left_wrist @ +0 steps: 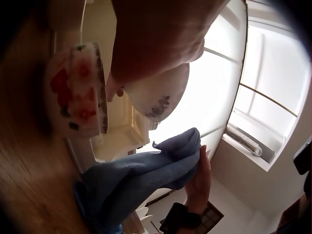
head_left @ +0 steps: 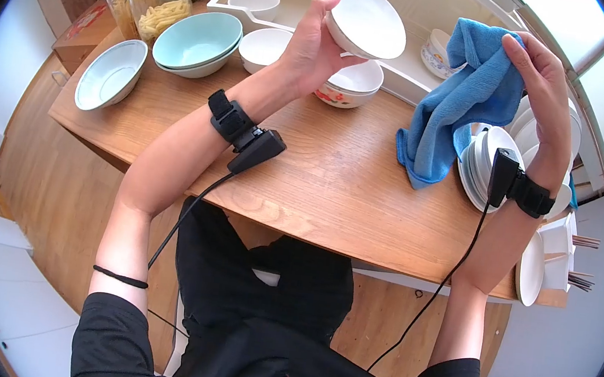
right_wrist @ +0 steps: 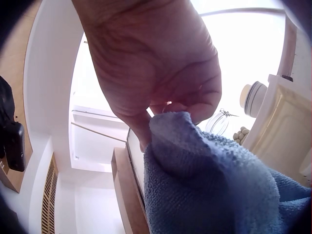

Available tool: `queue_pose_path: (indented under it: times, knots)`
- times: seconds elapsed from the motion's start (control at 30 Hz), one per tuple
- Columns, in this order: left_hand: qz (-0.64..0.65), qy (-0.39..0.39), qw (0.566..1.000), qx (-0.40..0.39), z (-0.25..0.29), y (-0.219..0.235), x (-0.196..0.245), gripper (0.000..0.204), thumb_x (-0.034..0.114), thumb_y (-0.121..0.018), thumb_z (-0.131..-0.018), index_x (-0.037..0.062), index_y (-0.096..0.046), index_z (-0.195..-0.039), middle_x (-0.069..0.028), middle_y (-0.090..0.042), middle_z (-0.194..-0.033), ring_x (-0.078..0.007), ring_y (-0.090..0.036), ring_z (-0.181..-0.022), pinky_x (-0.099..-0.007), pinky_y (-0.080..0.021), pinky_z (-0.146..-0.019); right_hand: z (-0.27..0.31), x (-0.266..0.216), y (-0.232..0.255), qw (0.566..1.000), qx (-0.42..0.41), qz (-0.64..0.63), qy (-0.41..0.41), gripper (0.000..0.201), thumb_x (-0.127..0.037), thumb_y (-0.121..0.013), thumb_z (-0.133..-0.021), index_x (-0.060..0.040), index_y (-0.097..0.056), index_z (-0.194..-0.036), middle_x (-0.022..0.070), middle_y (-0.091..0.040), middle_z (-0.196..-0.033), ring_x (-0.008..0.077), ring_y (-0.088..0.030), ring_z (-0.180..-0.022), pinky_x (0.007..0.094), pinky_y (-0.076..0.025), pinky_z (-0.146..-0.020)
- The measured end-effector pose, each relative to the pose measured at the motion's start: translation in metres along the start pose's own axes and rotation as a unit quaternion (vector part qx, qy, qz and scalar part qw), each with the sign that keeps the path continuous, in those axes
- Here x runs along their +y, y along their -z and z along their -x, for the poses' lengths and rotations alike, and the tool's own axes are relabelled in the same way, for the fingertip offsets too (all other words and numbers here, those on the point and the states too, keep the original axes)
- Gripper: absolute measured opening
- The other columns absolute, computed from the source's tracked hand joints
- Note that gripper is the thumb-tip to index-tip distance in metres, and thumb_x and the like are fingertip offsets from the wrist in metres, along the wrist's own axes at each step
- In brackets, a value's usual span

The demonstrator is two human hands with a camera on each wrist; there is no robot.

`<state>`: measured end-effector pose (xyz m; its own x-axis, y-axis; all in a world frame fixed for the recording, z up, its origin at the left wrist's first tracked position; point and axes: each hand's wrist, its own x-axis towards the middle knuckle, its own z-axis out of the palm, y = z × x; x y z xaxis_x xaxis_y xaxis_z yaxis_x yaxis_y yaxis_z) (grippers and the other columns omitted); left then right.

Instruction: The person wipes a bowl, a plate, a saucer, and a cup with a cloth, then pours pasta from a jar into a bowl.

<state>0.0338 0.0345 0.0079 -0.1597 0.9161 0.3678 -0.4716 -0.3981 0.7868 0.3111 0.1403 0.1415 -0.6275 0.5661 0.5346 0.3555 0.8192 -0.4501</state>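
My left hand [head_left: 313, 50] grips a white bowl [head_left: 369, 22] by its side, thumb at the rim, raised over the back of the table. The bowl is tilted with its white inside towards the head camera; a grey flower print shows on its outside [left_wrist: 160, 105] in the left wrist view. To the right, my right hand [head_left: 549, 82] pinches a blue cloth [head_left: 457, 105] by its upper edge. The cloth hangs in folds, its lower corner over the wooden table beside the stacked plates. In the right wrist view the thumb and fingers meet at the bunched cloth [right_wrist: 195, 170].
Under the raised bowl stand floral bowls [head_left: 349, 88]. Turquoise bowls [head_left: 198, 39] and a pale oval bowl [head_left: 111, 76] sit at the left, near a pasta jar [head_left: 161, 16]. Stacked plates [head_left: 474, 171] stand at the right. A cream tray [head_left: 292, 16] lines the back.
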Motion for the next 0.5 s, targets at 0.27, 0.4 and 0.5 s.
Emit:
queue_pose_path:
  times: [0.27, 0.4, 0.5]
  knots:
    - [-0.12, -0.027, 0.99, 0.063, 0.0, 0.002, 0.006, 0.066, 0.05, -0.044, -0.093, -0.001, -0.037, -0.135, -0.0164, -0.05, -0.131, -0.0234, -0.049, -0.125, -0.0396, -0.037, -0.111, 0.0, 0.0, -0.001, 1.0, -0.005, 0.002, 0.001, 0.051, -0.054, -0.066, -0.086, -0.0081, -0.07, -0.108, 0.0036, -0.065, -0.083, 0.0147, -0.063, -0.081, 0.0257, -0.046, -0.074]
    - [-0.102, -0.014, 0.992, 0.074, -0.002, 0.004, 0.002, 0.062, 0.045, -0.044, -0.095, -0.0041, -0.037, -0.133, -0.0186, -0.05, -0.129, -0.0237, -0.05, -0.124, -0.0386, -0.038, -0.11, 0.001, -0.003, -0.003, 1.0, -0.005, 0.002, 0.027, 0.05, -0.053, -0.065, -0.087, -0.0078, -0.07, -0.109, 0.0038, -0.066, -0.085, 0.015, -0.063, -0.082, 0.0257, -0.047, -0.075]
    - [-0.087, 0.003, 0.991, 0.101, -0.005, 0.009, -0.001, 0.055, 0.038, -0.042, -0.097, -0.0043, -0.039, -0.132, -0.018, -0.052, -0.127, -0.0237, -0.05, -0.123, -0.0382, -0.04, -0.109, 0.001, -0.003, -0.004, 0.999, 0.003, 0.004, 0.034, 0.05, -0.053, -0.065, -0.087, -0.0075, -0.07, -0.109, 0.0039, -0.065, -0.085, 0.0148, -0.063, -0.081, 0.0256, -0.048, -0.076]
